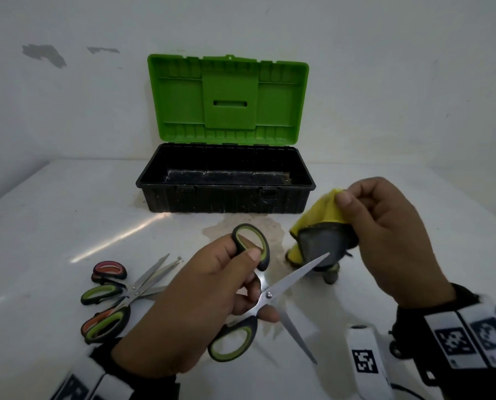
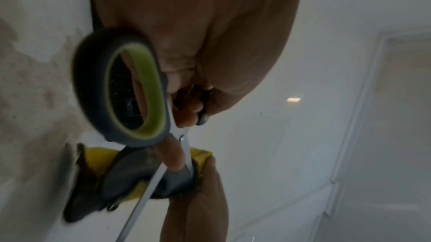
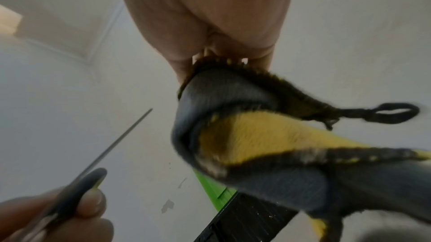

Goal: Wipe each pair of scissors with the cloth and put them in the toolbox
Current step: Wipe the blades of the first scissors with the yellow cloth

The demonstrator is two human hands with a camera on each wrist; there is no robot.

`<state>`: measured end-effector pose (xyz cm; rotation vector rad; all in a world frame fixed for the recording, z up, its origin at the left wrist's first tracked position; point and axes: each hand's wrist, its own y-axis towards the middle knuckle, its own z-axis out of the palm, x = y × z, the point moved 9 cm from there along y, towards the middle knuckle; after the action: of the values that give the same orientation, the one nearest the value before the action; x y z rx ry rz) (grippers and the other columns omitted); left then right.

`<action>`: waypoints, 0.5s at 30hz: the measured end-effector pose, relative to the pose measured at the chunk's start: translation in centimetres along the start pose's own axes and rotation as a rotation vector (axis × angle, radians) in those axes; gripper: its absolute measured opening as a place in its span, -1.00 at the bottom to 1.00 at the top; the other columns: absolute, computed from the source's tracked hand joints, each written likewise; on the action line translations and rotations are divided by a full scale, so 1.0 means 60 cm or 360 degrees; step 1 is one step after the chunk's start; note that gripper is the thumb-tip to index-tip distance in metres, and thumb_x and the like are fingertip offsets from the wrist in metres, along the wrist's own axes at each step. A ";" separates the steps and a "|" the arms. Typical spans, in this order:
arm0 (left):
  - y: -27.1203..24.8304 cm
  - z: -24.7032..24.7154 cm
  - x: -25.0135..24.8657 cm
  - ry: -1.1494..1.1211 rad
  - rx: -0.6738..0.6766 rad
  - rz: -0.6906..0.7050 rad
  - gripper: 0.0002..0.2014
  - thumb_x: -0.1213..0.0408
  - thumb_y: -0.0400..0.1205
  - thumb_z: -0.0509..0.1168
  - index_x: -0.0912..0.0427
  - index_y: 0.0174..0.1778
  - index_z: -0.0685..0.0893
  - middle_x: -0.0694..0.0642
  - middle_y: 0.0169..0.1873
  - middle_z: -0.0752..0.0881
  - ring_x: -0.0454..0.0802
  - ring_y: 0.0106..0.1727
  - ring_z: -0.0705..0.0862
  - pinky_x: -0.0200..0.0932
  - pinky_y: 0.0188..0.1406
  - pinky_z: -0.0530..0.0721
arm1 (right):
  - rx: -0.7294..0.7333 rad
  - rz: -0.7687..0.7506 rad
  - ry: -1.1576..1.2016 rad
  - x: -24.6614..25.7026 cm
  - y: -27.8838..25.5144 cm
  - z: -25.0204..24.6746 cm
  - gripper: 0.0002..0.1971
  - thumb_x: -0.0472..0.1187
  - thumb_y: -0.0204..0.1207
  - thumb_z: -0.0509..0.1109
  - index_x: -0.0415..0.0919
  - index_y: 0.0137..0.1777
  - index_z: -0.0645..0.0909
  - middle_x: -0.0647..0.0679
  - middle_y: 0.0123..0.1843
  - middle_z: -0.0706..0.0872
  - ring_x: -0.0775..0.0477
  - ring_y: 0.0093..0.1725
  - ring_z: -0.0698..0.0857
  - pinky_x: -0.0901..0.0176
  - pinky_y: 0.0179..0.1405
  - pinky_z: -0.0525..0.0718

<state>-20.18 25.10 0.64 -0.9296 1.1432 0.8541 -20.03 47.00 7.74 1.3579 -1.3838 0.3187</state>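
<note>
1. The left hand (image 1: pixel 189 307) grips a pair of green-and-black scissors (image 1: pixel 265 295) near the pivot, nearest the viewer and well in front of the toolbox (image 1: pixel 226 194). Its thumb lies on the upper handle loop, its fingers curl under the pivot, and the blades are spread wide.
2. Left of that hand, and likewise in front of the toolbox, more scissors (image 1: pixel 117 295) lie heaped on the white table (image 1: pixel 53 226), with green, orange and red handles.
3. The right hand (image 1: pixel 391 241) pinches a yellow-and-grey cloth (image 1: pixel 322 235) between thumb and fingers, in front of the toolbox's right end. The cloth hangs down, and one blade tip touches its grey side.
4. The toolbox stands farthest back, near the wall (image 1: pixel 68 111). Its green lid (image 1: pixel 228 99) is upright and open, and its black tub shows no scissors inside.
</note>
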 end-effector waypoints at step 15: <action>0.023 -0.026 -0.010 0.0145 -0.0160 0.0092 -0.79 0.23 0.73 0.26 0.25 -0.08 0.75 0.17 -0.45 0.64 0.09 -0.40 0.72 0.27 -0.10 0.82 | 0.0987 -0.0364 0.0070 0.075 -0.079 0.085 -0.81 0.05 0.61 0.33 0.03 -0.17 0.65 0.05 -0.06 0.81 -0.14 0.00 0.79 -0.06 -0.03 0.70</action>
<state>-22.09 24.14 0.80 -1.0307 1.2192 0.9306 -17.43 39.13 7.34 1.9824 -1.1159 0.6543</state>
